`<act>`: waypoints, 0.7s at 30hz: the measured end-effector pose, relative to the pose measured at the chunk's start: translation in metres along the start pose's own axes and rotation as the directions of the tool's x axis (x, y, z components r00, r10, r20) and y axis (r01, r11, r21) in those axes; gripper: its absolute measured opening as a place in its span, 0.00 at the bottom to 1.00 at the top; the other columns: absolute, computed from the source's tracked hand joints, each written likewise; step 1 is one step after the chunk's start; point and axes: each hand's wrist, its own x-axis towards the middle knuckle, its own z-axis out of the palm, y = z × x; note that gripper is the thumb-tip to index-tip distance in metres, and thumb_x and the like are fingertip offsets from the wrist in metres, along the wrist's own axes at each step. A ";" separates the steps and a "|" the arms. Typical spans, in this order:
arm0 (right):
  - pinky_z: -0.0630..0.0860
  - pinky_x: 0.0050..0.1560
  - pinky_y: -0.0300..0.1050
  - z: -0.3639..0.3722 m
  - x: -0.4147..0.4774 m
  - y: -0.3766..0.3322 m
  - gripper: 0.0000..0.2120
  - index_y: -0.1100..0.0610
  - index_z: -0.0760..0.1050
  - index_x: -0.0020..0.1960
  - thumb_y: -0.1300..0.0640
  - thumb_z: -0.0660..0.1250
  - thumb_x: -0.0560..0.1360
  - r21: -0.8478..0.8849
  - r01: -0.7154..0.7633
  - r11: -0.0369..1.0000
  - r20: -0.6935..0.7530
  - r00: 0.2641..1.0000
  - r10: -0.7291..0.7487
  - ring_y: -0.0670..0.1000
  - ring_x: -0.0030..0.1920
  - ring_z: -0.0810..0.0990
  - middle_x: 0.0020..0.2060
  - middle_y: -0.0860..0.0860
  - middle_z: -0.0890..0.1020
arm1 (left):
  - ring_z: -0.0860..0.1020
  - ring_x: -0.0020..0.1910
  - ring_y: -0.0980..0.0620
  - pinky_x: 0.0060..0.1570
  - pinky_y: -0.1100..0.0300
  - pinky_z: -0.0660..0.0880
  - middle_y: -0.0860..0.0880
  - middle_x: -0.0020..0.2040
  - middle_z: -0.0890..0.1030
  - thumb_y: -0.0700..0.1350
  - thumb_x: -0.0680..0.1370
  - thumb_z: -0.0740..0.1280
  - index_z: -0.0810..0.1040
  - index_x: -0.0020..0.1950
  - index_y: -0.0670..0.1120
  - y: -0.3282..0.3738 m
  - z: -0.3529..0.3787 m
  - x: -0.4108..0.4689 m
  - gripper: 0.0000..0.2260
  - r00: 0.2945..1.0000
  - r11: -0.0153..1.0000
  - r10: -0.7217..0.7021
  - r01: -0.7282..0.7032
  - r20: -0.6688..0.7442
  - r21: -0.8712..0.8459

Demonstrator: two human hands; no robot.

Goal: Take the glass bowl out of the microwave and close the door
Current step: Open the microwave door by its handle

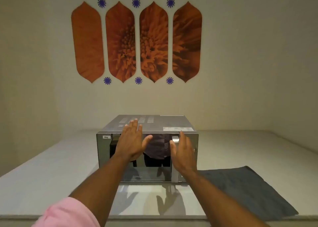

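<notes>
A silver microwave [172, 123] stands on the light counter with its mirrored door [154, 168] shut. My left hand [131, 139] lies flat with fingers spread over the top front edge of the microwave. My right hand [183, 153] is at the vertical silver door handle [175, 157], thumb on its left side and fingers around its right side. The glass bowl is not visible; the mirrored door only reflects a person.
A dark grey cloth [244, 190] lies flat on the counter [51, 175] to the right of the microwave. A beige wall with orange flower panels [136, 42] rises behind. The counter's front edge runs along the bottom of the view.
</notes>
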 end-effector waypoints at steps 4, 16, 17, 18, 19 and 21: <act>0.74 0.57 0.49 0.010 0.004 0.007 0.23 0.52 0.63 0.74 0.46 0.58 0.82 0.141 -0.204 0.969 0.003 0.979 0.206 0.54 0.65 0.74 0.67 0.52 0.72 | 0.76 0.72 0.39 0.73 0.44 0.71 0.39 0.73 0.79 0.63 0.86 0.47 0.76 0.73 0.41 -0.007 -0.007 0.027 0.32 0.997 0.998 -0.050 0.048 -0.059 -0.038; 0.77 0.51 0.44 0.053 0.005 0.042 0.15 0.56 0.74 0.62 0.48 0.57 0.83 0.316 -0.360 0.878 0.166 0.932 0.322 0.51 0.55 0.80 0.54 0.52 0.80 | 0.79 0.50 0.43 0.51 0.52 0.74 0.42 0.51 0.81 0.53 0.86 0.58 0.76 0.47 0.44 -0.038 0.003 0.094 0.17 0.952 0.961 -0.074 0.147 0.296 -0.233; 0.78 0.53 0.47 0.055 0.003 0.043 0.16 0.56 0.74 0.63 0.48 0.57 0.83 0.313 -0.370 0.875 0.175 0.928 0.330 0.53 0.56 0.80 0.55 0.53 0.81 | 0.79 0.50 0.42 0.52 0.52 0.74 0.42 0.50 0.81 0.53 0.86 0.58 0.77 0.46 0.43 -0.040 0.005 0.094 0.17 0.954 0.961 -0.061 0.136 0.292 -0.241; 0.78 0.55 0.49 0.056 0.002 0.043 0.16 0.57 0.74 0.63 0.48 0.57 0.83 0.311 -0.378 0.872 0.177 0.925 0.337 0.54 0.57 0.80 0.56 0.53 0.81 | 0.80 0.51 0.42 0.53 0.52 0.75 0.42 0.50 0.82 0.52 0.86 0.58 0.79 0.47 0.42 -0.041 0.007 0.093 0.18 0.956 0.962 -0.048 0.122 0.288 -0.244; 0.78 0.55 0.49 0.056 0.002 0.042 0.16 0.57 0.74 0.62 0.48 0.57 0.83 0.311 -0.381 0.871 0.172 0.924 0.342 0.54 0.57 0.80 0.55 0.53 0.81 | 0.80 0.52 0.42 0.54 0.51 0.76 0.41 0.51 0.83 0.52 0.86 0.58 0.81 0.48 0.41 -0.041 0.007 0.091 0.19 0.959 0.965 -0.032 0.103 0.283 -0.242; 0.78 0.51 0.46 0.053 0.003 0.040 0.13 0.56 0.75 0.58 0.49 0.57 0.83 0.312 -0.380 0.871 0.167 0.924 0.343 0.52 0.53 0.80 0.52 0.53 0.81 | 0.79 0.52 0.43 0.55 0.51 0.75 0.40 0.54 0.84 0.51 0.86 0.57 0.83 0.50 0.40 -0.041 0.007 0.088 0.20 0.958 0.969 -0.010 0.080 0.287 -0.233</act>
